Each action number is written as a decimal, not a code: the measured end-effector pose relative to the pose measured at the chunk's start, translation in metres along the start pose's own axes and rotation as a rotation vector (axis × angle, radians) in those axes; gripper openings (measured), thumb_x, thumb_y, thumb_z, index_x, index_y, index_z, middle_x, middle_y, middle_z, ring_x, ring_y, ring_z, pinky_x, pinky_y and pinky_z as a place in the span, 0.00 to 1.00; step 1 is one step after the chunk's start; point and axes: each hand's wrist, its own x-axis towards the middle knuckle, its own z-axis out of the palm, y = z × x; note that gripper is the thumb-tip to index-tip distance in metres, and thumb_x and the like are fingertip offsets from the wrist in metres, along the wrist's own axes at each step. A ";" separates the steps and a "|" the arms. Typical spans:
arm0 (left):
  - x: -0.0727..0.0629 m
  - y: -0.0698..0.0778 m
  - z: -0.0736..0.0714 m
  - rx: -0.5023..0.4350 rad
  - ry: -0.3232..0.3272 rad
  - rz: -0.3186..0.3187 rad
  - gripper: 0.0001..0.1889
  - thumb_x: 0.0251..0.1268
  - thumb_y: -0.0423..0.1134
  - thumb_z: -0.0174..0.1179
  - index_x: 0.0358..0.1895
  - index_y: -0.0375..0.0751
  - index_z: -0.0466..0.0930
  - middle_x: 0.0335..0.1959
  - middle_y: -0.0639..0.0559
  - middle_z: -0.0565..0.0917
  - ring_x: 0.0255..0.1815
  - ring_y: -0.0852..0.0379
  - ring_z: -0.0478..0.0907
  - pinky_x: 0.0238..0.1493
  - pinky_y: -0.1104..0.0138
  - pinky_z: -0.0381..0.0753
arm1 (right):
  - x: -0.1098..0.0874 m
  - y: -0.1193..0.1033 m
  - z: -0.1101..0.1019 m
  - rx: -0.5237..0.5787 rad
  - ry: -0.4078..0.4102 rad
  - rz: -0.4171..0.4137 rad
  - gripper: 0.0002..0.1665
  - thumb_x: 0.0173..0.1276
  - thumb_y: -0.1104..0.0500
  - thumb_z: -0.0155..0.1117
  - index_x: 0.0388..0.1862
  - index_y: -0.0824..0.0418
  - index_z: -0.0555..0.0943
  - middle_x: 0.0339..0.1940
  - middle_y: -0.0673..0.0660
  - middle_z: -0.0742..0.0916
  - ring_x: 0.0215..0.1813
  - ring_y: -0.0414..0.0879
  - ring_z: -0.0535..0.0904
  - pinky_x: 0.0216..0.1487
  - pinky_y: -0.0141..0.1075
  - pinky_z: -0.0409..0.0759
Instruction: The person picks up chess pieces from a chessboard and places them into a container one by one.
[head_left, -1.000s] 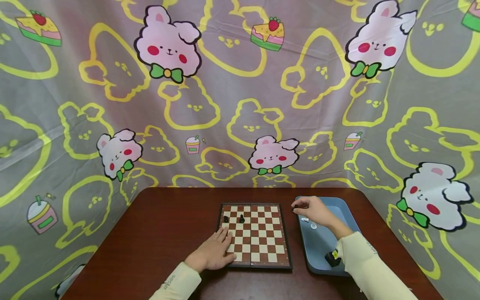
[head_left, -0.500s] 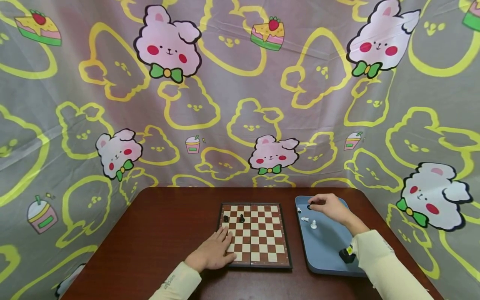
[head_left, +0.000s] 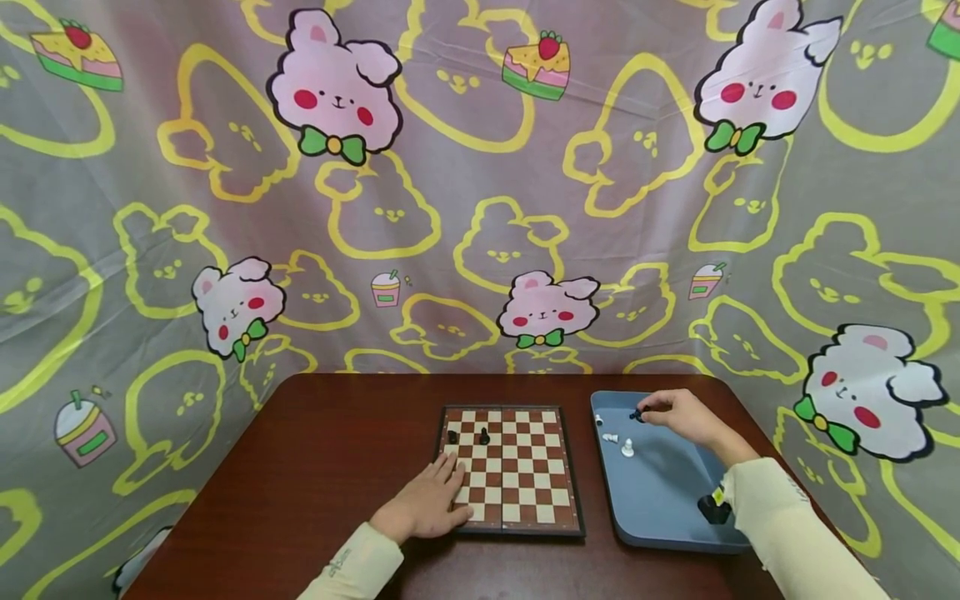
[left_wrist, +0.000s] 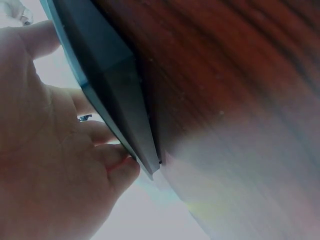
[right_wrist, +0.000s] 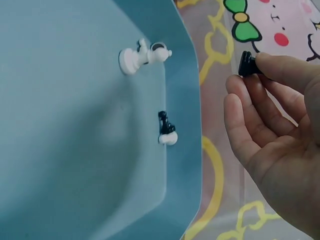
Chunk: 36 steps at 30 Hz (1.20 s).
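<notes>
My left hand [head_left: 426, 502] lies with fingers spread over the near left side of a brown-and-cream chessboard [head_left: 536, 467]. Its fingers reach past the board's dark edge [left_wrist: 120, 95] in the left wrist view. Two black chess pieces [head_left: 484, 436] stand on the board, beyond those fingertips. Above the far part of a blue tray [head_left: 660, 475], my right hand [head_left: 686, 418] pinches a black chess piece [right_wrist: 247, 64] between thumb and fingers. White chess pieces [head_left: 627, 448] are in the tray. A small black piece [right_wrist: 165, 122] lies beside a white one there.
The board and tray share a dark reddish-brown table [head_left: 337, 450], with a strip of tabletop between them. Behind the table hangs a patterned curtain [head_left: 450, 167]. A black device [head_left: 714, 507] is on the right wrist, above the tray.
My right hand has moved from the tray's left edge rightward over the tray, pinching the black chess piece. White pieces formerly covered now show. My left hand has stayed on the board.
</notes>
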 end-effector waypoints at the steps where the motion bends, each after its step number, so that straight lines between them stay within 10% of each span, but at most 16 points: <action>1: 0.000 0.000 0.000 -0.001 0.000 -0.001 0.40 0.69 0.62 0.44 0.73 0.36 0.55 0.74 0.39 0.50 0.75 0.43 0.44 0.71 0.54 0.51 | 0.000 0.001 -0.001 0.005 -0.008 0.004 0.15 0.66 0.59 0.64 0.47 0.67 0.82 0.40 0.57 0.85 0.43 0.50 0.80 0.43 0.48 0.79; 36: 0.000 -0.001 0.003 0.010 0.004 -0.001 0.40 0.68 0.63 0.44 0.73 0.37 0.55 0.75 0.39 0.49 0.75 0.44 0.43 0.71 0.55 0.50 | -0.006 0.019 -0.005 -0.061 0.019 0.116 0.16 0.64 0.57 0.66 0.46 0.67 0.84 0.42 0.58 0.85 0.42 0.51 0.81 0.43 0.48 0.80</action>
